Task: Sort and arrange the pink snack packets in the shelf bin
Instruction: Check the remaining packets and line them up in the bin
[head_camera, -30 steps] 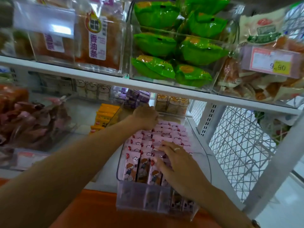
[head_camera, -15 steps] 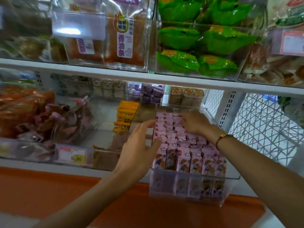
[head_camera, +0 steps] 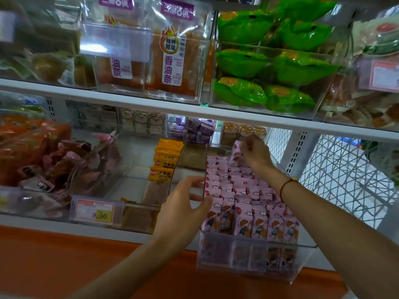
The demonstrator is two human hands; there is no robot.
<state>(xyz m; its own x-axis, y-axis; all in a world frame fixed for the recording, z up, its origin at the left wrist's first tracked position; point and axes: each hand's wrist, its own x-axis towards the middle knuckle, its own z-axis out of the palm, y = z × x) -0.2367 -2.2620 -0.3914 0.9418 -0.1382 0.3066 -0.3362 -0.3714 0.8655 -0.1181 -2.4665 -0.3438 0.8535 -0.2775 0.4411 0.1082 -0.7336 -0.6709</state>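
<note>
A clear plastic bin [head_camera: 254, 258] sticks out from the lower shelf, filled with rows of pink snack packets [head_camera: 244, 195] printed with a cartoon child. My left hand [head_camera: 182, 209] grips the bin's left wall, thumb inside against the front packets. At the back of the bin my right hand [head_camera: 255, 154] pinches one pink packet [head_camera: 236, 155] and holds it lifted above the rows.
Left of the bin stands another clear bin with yellow packets [head_camera: 165, 161] and a 9.90 price tag [head_camera: 95, 212]. The white shelf board [head_camera: 194, 113] above carries bins of green bags [head_camera: 265, 67] and orange snack packs. A white wire mesh panel [head_camera: 336, 175] closes the right side.
My left hand came forward from the back of the bin to its left wall. My right hand went from the front rows to the back and lifted one packet.
</note>
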